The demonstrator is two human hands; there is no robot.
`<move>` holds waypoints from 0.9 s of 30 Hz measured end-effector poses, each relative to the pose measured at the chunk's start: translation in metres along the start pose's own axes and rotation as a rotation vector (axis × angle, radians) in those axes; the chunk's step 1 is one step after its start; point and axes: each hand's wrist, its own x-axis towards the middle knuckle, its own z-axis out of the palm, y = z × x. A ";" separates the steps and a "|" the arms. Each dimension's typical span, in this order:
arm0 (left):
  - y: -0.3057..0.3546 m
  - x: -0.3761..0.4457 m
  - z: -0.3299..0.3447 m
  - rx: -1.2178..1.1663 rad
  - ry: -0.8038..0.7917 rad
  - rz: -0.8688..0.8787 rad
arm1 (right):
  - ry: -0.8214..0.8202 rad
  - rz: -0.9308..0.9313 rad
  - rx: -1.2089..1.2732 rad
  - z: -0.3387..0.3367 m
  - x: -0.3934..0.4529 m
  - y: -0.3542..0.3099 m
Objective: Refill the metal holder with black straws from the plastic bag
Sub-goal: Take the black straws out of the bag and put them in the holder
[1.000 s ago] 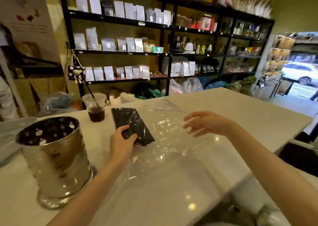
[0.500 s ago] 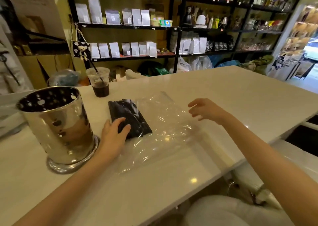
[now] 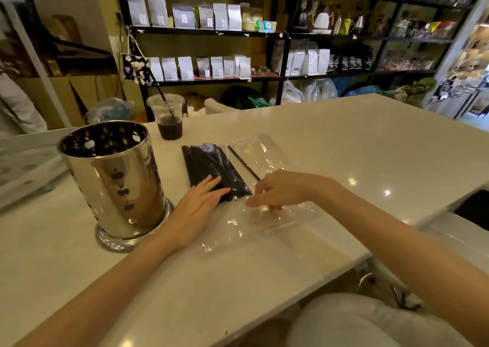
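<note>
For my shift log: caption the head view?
Left hand pins bagged straws; right hand pinches the bag beside the holder.

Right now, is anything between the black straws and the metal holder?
Only the clear plastic bag still wraps the bundle of black straws. The counter strip to the perforated shiny metal holder is bare.

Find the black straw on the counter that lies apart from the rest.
The single straw lying alone to the right of the bundle, running toward the right hand; the others lie packed together under the left hand.

Shiny perforated metal holder [image 3: 113, 180] upright at left, black straws [image 3: 209, 166] bundled flat inside crinkled clear plastic bag [image 3: 264, 159]
</note>
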 end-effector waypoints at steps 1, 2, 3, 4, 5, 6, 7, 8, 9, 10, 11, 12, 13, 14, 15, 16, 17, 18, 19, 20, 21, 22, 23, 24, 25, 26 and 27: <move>0.000 0.000 0.000 0.005 -0.010 -0.004 | 0.017 -0.005 0.021 0.005 0.002 -0.002; 0.001 0.001 0.001 0.015 -0.018 -0.004 | 0.039 -0.017 0.043 0.008 0.002 -0.003; 0.001 0.001 0.001 0.023 -0.025 -0.003 | 0.058 -0.035 0.061 0.010 0.002 -0.005; 0.002 0.002 0.001 0.023 -0.033 -0.007 | 0.075 -0.057 0.078 0.012 0.001 -0.007; 0.001 0.002 0.001 0.013 -0.038 -0.021 | 0.099 -0.081 0.098 0.013 0.000 -0.008; 0.001 0.002 0.001 0.004 -0.047 -0.032 | 0.133 -0.107 0.122 0.014 -0.001 -0.009; -0.001 0.002 0.001 0.011 -0.055 -0.032 | 0.173 -0.131 0.140 0.014 -0.004 -0.010; -0.003 0.002 0.001 0.033 -0.063 -0.013 | 0.213 -0.153 0.150 0.014 -0.007 -0.010; -0.006 0.002 0.001 0.056 -0.071 0.008 | 0.247 -0.173 0.154 0.014 -0.010 -0.011; -0.009 0.003 0.002 0.070 -0.077 0.023 | 0.272 -0.192 0.161 0.013 -0.013 -0.011; -0.011 0.004 0.002 0.076 -0.077 0.026 | 0.290 -0.210 0.170 0.012 -0.017 -0.011; -0.012 0.005 0.003 0.078 -0.081 0.016 | 0.305 -0.227 0.176 0.012 -0.021 -0.012; -0.011 0.005 0.003 0.062 -0.085 0.006 | 0.319 -0.241 0.178 0.011 -0.026 -0.013; -0.009 0.005 0.004 0.034 -0.092 -0.003 | 0.332 -0.253 0.177 0.011 -0.031 -0.014; -0.007 0.004 0.003 0.014 -0.090 -0.001 | 0.344 -0.263 0.173 0.011 -0.036 -0.014; -0.005 0.004 0.003 0.014 -0.084 0.012 | 0.354 -0.270 0.164 0.011 -0.041 -0.015; -0.003 0.003 0.004 0.029 -0.088 0.018 | 0.361 -0.275 0.157 0.012 -0.046 -0.016; -0.001 0.003 0.004 0.032 -0.087 0.004 | 0.364 -0.279 0.159 0.013 -0.051 -0.016; 0.000 0.002 0.003 0.021 -0.084 -0.012 | 0.367 -0.283 0.172 0.014 -0.056 -0.016; 0.001 0.002 0.003 0.026 -0.085 -0.012 | 0.372 -0.286 0.180 0.015 -0.061 -0.016; 0.000 0.002 0.002 0.065 -0.092 0.015 | 0.379 -0.287 0.174 0.015 -0.067 -0.016; -0.001 0.002 0.002 0.127 -0.098 0.052 | 0.385 -0.287 0.157 0.017 -0.073 -0.015; -0.003 0.003 0.001 0.187 -0.104 0.087 | 0.385 -0.287 0.138 0.018 -0.078 -0.014; -0.006 0.004 0.002 0.227 -0.109 0.095 | 0.375 -0.288 0.121 0.020 -0.084 -0.013; -0.006 0.006 0.003 0.258 -0.109 0.082 | 0.358 -0.287 0.105 0.023 -0.088 -0.011; -0.006 0.007 0.004 0.273 -0.096 0.063 | 0.340 -0.279 0.089 0.027 -0.092 -0.008; -0.003 0.007 0.005 0.262 -0.070 0.054 | 0.326 -0.267 0.076 0.031 -0.096 -0.005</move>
